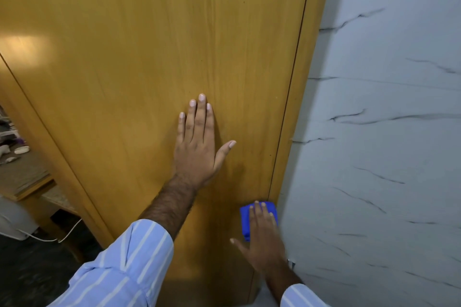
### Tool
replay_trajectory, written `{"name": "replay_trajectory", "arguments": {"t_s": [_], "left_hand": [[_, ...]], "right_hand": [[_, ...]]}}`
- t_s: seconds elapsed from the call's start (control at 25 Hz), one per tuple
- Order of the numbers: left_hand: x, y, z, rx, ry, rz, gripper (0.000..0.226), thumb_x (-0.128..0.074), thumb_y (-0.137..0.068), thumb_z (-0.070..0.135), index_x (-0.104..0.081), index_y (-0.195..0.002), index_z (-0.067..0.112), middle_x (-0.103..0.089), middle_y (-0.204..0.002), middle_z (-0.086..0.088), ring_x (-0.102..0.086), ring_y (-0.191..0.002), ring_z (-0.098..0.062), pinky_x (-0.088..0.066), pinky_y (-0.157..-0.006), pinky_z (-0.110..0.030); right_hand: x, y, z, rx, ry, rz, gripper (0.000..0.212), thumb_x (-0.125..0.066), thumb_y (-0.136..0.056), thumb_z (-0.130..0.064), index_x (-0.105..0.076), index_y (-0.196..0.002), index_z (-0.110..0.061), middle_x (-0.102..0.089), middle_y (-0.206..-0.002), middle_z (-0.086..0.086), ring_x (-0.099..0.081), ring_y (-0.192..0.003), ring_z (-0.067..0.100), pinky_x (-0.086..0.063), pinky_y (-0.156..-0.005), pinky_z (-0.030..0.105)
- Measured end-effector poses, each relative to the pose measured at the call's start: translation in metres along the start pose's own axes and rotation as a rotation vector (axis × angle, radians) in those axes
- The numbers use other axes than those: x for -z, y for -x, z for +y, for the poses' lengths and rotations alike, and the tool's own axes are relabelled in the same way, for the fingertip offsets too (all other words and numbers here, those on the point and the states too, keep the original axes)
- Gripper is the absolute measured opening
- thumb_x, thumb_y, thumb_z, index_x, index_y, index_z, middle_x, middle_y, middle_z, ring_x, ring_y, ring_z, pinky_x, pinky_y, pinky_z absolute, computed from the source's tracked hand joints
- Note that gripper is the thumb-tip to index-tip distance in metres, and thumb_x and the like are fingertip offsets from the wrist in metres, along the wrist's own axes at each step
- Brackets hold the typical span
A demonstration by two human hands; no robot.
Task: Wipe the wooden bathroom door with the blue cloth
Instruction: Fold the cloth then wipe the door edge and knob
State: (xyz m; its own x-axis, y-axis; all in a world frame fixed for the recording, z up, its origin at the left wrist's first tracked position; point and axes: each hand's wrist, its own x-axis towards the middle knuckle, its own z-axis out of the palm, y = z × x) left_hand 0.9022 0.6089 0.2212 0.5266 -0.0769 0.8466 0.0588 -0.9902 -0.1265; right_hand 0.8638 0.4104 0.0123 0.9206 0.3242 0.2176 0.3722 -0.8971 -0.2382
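The wooden door (139, 52) fills most of the view, its yellow-brown panel running from top to bottom. My left hand (198, 147) lies flat on the panel near its middle, fingers spread and pointing up, holding nothing. Lower down, my right hand (264, 239) presses a folded blue cloth (245, 219) against the door close to its right edge. The fingers cover much of the cloth; only its left side and top corner show.
The door frame (306, 87) meets a white marble-look tiled wall (389, 132) on the right. Past the door's left edge are a wooden table (27, 182) with small items, a white appliance (15, 222) with a cable, and dark floor.
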Motion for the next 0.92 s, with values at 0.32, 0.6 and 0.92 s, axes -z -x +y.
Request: {"name": "replay_trajectory", "arguments": {"t_s": [0.32,0.6,0.92], "left_hand": [[-0.003,0.001,-0.001,-0.008,-0.016,-0.002,0.091,-0.035,-0.099,0.066,-0.022,-0.158,-0.002,-0.018,-0.169,-0.020,-0.015,-0.158,-0.034,-0.020,-0.128,-0.053],[-0.002,0.001,-0.002,-0.013,-0.008,0.009,0.091,-0.035,-0.099,0.066,-0.021,-0.158,-0.001,-0.018,-0.169,-0.019,-0.015,-0.158,-0.033,-0.020,-0.128,-0.052],[0.001,0.001,0.000,-0.004,-0.015,-0.016,0.092,-0.034,-0.099,0.067,-0.019,-0.159,-0.002,-0.016,-0.169,-0.020,-0.014,-0.158,-0.034,-0.020,-0.128,-0.053]], "right_hand": [[-0.004,-0.008,0.002,0.508,0.730,-0.330,0.094,-0.041,-0.097,-0.064,-0.015,-0.156,0.005,-0.014,-0.167,0.023,-0.006,-0.155,0.039,-0.004,-0.127,0.050],[0.014,0.001,0.009,0.053,0.003,-0.093,0.111,-0.040,-0.082,-0.083,-0.011,-0.161,-0.011,-0.006,-0.169,0.007,-0.003,-0.156,0.029,-0.007,-0.127,0.047],[0.042,-0.014,0.016,-0.595,-1.221,-0.179,0.081,-0.051,-0.079,-0.082,-0.064,-0.124,-0.016,-0.072,-0.108,0.009,-0.069,-0.097,0.022,-0.053,-0.090,0.034]]}}
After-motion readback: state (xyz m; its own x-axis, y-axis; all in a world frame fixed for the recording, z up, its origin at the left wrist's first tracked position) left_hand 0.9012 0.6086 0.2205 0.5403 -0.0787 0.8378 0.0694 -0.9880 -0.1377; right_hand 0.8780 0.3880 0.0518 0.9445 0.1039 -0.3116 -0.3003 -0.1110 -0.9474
